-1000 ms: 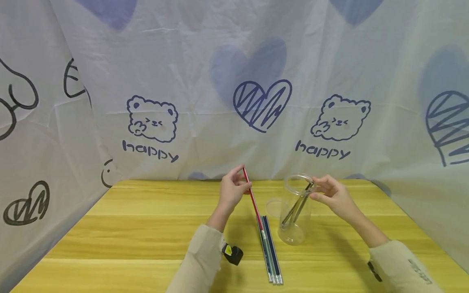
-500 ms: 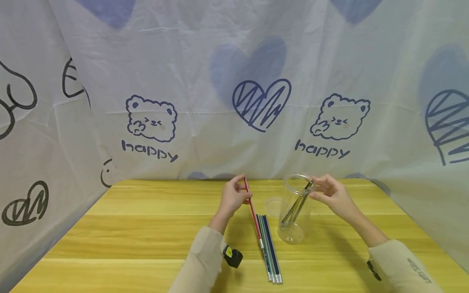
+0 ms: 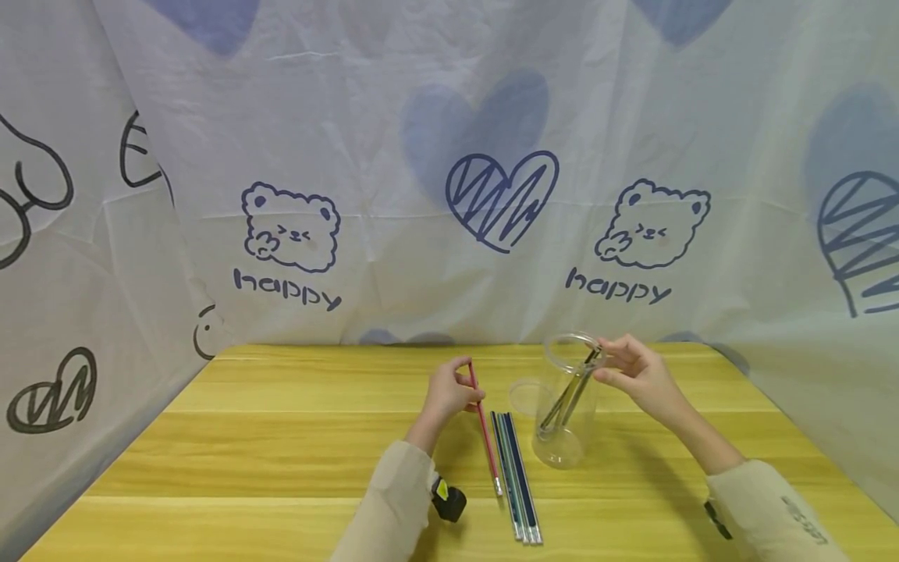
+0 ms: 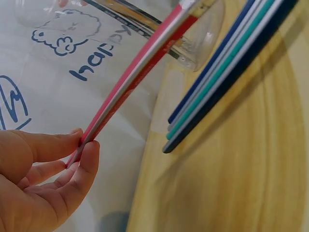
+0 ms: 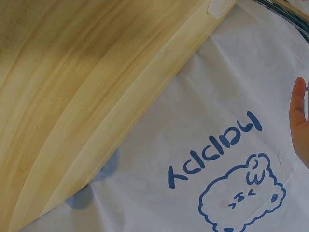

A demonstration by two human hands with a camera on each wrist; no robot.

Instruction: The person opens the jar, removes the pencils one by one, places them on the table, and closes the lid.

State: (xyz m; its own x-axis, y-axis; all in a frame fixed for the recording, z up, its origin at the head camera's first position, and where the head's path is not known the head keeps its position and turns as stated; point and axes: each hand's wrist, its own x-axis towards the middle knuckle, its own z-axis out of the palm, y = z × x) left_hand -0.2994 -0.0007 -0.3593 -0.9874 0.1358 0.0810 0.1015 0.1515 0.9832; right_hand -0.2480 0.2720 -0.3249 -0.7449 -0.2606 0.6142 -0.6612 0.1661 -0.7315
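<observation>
Fingers (image 4: 88, 164) pinching a red pencil (image 3: 488, 437)

The left hand (image 3: 445, 392) tilts it over the desk (image 3: 281, 445), now just left of the pencil row (image 3: 518, 476) (previously overlapping it in view), suggesting placement alongside. The right hand (image 3: 642, 382) grips the clear cup (image 3: 560, 451) by its rim.

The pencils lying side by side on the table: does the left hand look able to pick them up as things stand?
Probably not just yet: the left hand is near the pencils, but it pinches the red pencil, which also runs between them.
</observation>
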